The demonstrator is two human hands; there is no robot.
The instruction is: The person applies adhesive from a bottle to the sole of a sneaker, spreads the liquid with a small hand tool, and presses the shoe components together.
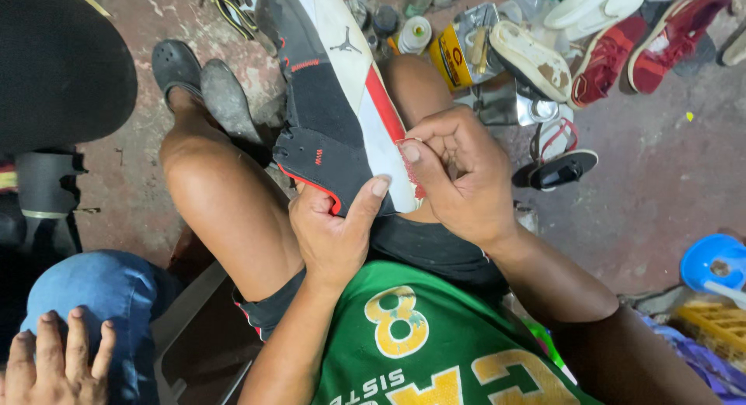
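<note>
Black-and-white high-top sneaker (334, 102) with smooth white sole, left hand (334, 234) fingers clamped on heel, right hand (458, 180) pinching sole edge

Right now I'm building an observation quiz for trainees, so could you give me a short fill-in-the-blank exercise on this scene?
1. Both hands hold a black, white and red ____ over the person's lap.
2. The left hand presses its ____ against the shoe's heel edge.
3. The right hand pinches the shoe's ____ and red sole edge.
4. The plastic lid at the right edge is ____.

Missing words: shoe; thumb; white; blue
</note>
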